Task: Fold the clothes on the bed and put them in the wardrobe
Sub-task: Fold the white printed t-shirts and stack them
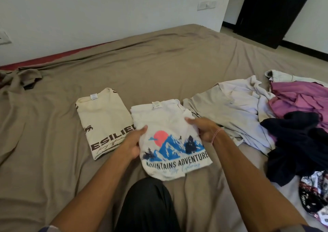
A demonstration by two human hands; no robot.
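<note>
From the head camera, a folded white cotton T-shirt printed with blue mountains, a pink sun and the words "MOUNTAINS ADVENTURE" (170, 139) lies on the wide bed covered in a taupe sheet (142, 68), just in front of the person's dark-trousered knee (147, 205). The left hand (132, 141) has its grip closed on the shirt's left edge, thumb on top and fingers tucked under the cloth. The right hand (204, 127), with a red-and-white thread band at the wrist (215, 136), pinches the right edge near the upper corner in the same way.

Just beside it on the left rests a folded cream T-shirt with dark brown lettering (104, 121); its right edge touches or slightly slips under the white shirt. To the right, near the bed's side edge, an unfolded heap starts with a crumpled pale grey shirt (230, 111), then a purple garment (298, 98), a navy garment (298, 143) lying over them, and a floral-patterned cloth (316, 196) at the lower right corner.

The far half of the sheet, up to the white wall (106, 9), is bare and wrinkled, as is the stretch left of the cream shirt. A bunched fold of sheet (19, 79) sits at the far left edge. A dark wooden door (273, 13) stands beyond the bed's far right corner.
</note>
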